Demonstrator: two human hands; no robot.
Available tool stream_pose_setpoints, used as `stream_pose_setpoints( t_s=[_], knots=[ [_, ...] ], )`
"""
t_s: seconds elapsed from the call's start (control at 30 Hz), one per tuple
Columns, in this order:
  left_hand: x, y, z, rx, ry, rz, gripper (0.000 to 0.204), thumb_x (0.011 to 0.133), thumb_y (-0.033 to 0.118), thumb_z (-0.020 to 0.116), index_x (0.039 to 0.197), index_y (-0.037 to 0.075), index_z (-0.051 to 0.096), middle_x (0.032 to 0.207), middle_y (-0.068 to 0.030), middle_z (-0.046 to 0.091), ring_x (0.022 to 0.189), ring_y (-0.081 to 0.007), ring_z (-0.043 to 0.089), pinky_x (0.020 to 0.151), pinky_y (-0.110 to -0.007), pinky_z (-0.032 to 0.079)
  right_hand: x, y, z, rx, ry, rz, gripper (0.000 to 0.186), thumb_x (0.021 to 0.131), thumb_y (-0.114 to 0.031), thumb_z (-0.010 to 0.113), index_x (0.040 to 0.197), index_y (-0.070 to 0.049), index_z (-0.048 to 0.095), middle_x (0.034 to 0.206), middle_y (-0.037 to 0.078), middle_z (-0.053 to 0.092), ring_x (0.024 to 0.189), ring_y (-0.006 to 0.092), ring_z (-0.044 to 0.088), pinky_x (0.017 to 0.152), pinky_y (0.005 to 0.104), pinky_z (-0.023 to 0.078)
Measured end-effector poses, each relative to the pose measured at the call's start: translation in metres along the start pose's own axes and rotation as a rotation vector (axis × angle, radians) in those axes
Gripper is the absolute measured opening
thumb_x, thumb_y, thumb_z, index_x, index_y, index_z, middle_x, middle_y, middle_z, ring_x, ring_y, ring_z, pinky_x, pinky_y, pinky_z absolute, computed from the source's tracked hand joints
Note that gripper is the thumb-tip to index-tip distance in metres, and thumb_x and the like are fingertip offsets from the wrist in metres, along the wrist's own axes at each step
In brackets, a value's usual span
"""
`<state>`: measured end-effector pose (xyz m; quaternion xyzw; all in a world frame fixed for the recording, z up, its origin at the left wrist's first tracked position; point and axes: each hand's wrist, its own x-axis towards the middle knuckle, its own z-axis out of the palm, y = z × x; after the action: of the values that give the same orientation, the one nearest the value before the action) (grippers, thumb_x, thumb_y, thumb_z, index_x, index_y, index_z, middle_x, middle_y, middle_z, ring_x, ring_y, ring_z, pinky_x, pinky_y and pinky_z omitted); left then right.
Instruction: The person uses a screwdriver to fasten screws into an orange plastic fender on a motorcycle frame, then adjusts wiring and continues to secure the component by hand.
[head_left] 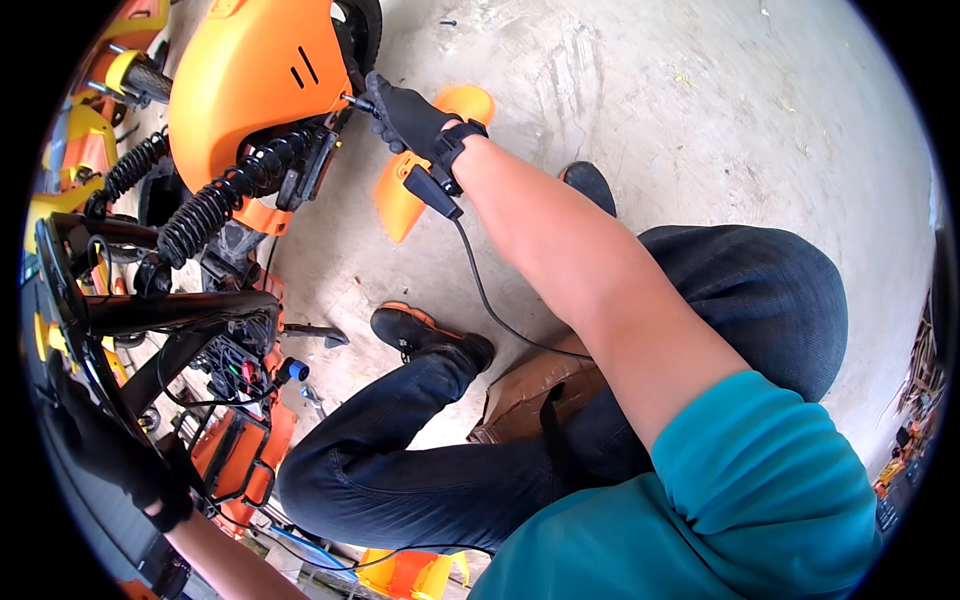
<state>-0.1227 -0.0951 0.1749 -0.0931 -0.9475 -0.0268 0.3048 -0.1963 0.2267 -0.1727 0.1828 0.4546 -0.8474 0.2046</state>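
Observation:
My right hand (412, 118), in a black glove, is closed around a screwdriver (358, 102). Its metal tip meets the edge of an orange body panel (245, 85) on a part-stripped scooter or motorbike. The glove covers the tool's handle. A black device with a cable (433, 190) hangs at my right wrist. Below the panel, a black coil-spring shock absorber (235, 190) slants down. At the far left, my left hand (95, 440), also gloved, is closed on the black tubular frame (65, 270); its fingertips are hard to make out in the dark.
A loose orange panel (400, 205) lies on the concrete floor behind my right hand. Wiring and a blue connector (293, 369) stick out of the frame. Other yellow and orange vehicle parts (90, 145) crowd the left edge. A small screw (448, 22) lies on the floor.

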Motion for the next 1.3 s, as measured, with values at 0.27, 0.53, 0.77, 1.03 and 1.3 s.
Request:
stream_pose_setpoints(
  t_s=[0.27,0.53,0.77,1.03,1.3],
  knots=[
    [-0.034,0.214,0.057,-0.818,-0.799,-0.338,0.035,0.095,0.03,0.043,0.105,0.002,0.059,0.067,0.001,0.05,0.051,-0.0025,0.036,0.046,-0.018,0.026,0.009,-0.006,-0.021,0.346,-0.051,0.008,0.075,0.081,-0.07,0.035,0.108,-0.002,0.048,0.079,0.011,0.058,0.063,0.0196,0.058,0.061,0.0353,0.051],
    [-0.083,0.19,0.264,-1.119,-0.892,-0.856,0.028,0.091,0.024,0.047,0.102,0.002,0.06,0.077,-0.0026,0.058,0.056,-0.0078,0.05,0.045,-0.019,0.038,-0.009,-0.015,-0.003,0.358,-0.156,0.082,0.078,0.085,-0.069,0.027,0.125,-0.003,0.042,0.093,0.009,0.056,0.076,0.0194,0.056,0.072,0.0358,0.049],
    [-0.083,0.215,0.311,-1.034,-0.794,-0.84,0.023,0.082,0.022,0.059,0.079,-0.001,0.061,0.067,-0.0056,0.059,0.054,-0.0119,0.054,0.045,-0.025,0.041,-0.02,-0.021,-0.006,0.034,-0.18,0.11,0.07,0.087,-0.067,0.022,0.106,-0.008,0.055,0.094,0.004,0.055,0.081,0.0156,0.053,0.071,0.0319,0.047],
    [-0.069,0.222,0.309,-1.143,-0.884,-0.993,0.029,0.084,0.032,0.058,0.082,0.003,0.061,0.063,-0.0039,0.055,0.047,-0.0107,0.045,0.043,-0.024,0.036,-0.032,-0.001,-0.016,0.368,-0.148,0.113,0.065,0.086,-0.062,0.039,0.106,-0.002,0.054,0.098,0.013,0.061,0.089,0.0214,0.06,0.078,0.0333,0.05],
    [-0.08,0.205,0.335,-1.211,-0.819,-0.73,0.014,0.084,0.018,0.059,0.08,0.005,0.057,0.067,-0.0029,0.054,0.054,-0.0102,0.047,0.049,-0.023,0.038,-0.053,0.027,-0.048,0.347,-0.361,0.21,0.033,0.086,-0.034,0.059,0.097,-0.003,0.056,0.09,0.009,0.062,0.081,0.0147,0.063,0.07,0.0227,0.05]
  ],
)
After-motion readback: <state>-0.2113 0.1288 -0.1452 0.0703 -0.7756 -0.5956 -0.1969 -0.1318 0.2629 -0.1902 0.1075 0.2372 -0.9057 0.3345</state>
